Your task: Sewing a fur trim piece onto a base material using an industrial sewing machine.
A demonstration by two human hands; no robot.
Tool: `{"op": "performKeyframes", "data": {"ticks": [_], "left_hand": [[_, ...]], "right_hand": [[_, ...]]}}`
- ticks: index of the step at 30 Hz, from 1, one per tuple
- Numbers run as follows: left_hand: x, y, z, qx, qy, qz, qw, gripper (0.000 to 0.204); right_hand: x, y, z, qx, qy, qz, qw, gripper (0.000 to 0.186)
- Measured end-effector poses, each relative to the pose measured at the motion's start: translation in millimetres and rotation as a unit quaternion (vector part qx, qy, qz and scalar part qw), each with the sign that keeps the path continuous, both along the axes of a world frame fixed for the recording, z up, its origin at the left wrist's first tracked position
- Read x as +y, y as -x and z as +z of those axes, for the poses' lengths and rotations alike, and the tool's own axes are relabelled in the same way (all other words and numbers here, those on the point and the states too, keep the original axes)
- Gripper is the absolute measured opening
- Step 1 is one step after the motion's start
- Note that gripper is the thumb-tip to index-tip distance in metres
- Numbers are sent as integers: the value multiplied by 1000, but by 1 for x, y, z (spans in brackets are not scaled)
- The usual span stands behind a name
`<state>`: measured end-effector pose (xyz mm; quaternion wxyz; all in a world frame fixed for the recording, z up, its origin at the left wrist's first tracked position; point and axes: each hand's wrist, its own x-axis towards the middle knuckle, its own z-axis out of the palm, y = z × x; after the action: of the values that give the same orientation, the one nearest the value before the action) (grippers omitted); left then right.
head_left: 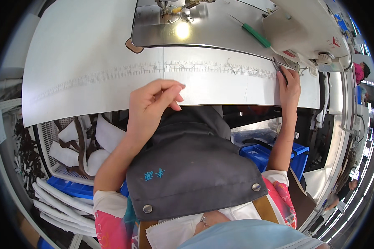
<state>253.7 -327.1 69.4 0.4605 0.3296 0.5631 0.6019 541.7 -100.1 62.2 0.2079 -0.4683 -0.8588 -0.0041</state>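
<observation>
My left hand (151, 106) is over the front part of the white sewing table (99, 89), thumb and fingers pinched together. A tiny dark bit shows at the fingertips, too small to name. At the table's right side, my right hand (291, 89) is closed around dark thread snips (279, 69), their points toward the machine's metal bed (220, 35). A ruler scale (195, 66) runs across the tabletop between the hands. On the scale lies a thin curved thread (231, 66).
The sewing machine's needle area (166, 14) is at the top, its head (307, 29) at right. A green-handled awl (256, 35) rests on the bed. Below left is a white basket (45, 145) of cut pieces above stacked white padding (62, 207); blue crate (257, 155) below right.
</observation>
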Motion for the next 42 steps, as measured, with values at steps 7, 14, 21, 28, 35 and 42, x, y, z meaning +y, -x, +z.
{"op": "performKeyframes", "data": {"ticks": [7,14,21,28,35,42], "left_hand": [[-17,-29,-3,-239,-5,45,970,16],[7,-38,1,-208,-60,60,974,15],[21,-46,-1,-103,-66,56,991,13],[28,-43,2,-102,-51,34,993,13],[34,-36,-2,-165,-47,6,985,13],[22,8,0,-146,-3,66,987,12]], "right_hand": [[-68,50,42,117,201,94,968,19],[-110,95,42,225,473,253,813,26],[-108,109,32,350,505,208,761,20],[-96,117,34,412,467,208,754,14],[-93,129,32,344,406,215,819,4],[-38,92,27,157,122,19,980,18]]}}
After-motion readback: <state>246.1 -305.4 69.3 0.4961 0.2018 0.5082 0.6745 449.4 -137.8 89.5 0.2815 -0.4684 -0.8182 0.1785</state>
